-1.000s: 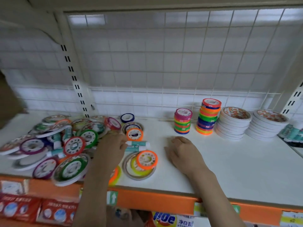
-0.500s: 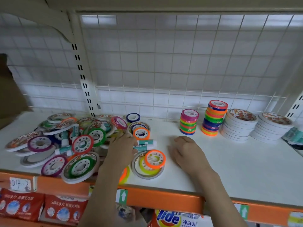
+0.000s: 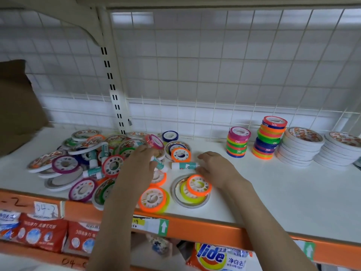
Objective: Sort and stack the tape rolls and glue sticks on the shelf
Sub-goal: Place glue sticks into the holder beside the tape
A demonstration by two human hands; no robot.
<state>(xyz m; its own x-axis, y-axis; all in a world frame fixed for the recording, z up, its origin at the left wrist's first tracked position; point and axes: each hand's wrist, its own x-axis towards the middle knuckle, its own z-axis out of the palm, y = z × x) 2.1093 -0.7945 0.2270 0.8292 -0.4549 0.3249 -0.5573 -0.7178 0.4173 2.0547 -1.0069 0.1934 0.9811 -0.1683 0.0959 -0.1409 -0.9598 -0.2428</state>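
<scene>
Left hand (image 3: 139, 165) sits over the right edge of the loose pile (image 3: 93, 163), fingers curled round a glue stick (image 3: 158, 164) with a white cap and teal body; the grip itself is half hidden by the knuckles. Right hand (image 3: 216, 169) lies palm-down on the shelf (image 3: 273, 192), fingers loosely bent, fingertips touching the end of a second glue stick (image 3: 184, 165) lying flat. It holds nothing that can be seen.

Sorted so far: two stacks of coloured tape rolls (image 3: 237, 142) (image 3: 268, 137) at the back right, two stacks of white tape rolls (image 3: 300, 146) (image 3: 340, 150) just beside them. A few teal items show at the far right edge, too cut off to identify.

Risks:
- The second glue stick is round and lies free. A nudge from the right fingertips likely rolls it toward the orange roll on a white ring (image 3: 195, 187), or off the front edge.
- An orange roll (image 3: 153, 199) sits close to the shelf lip, right beside the left forearm. Pulling that arm back could sweep it off.
- The pile is overlapped and tilted. Lifting the held stick out could shift the rolls leaning around it.
- The taller coloured stack looks uneven. Adding a roll one-handed could tip it into the white stacks.
</scene>
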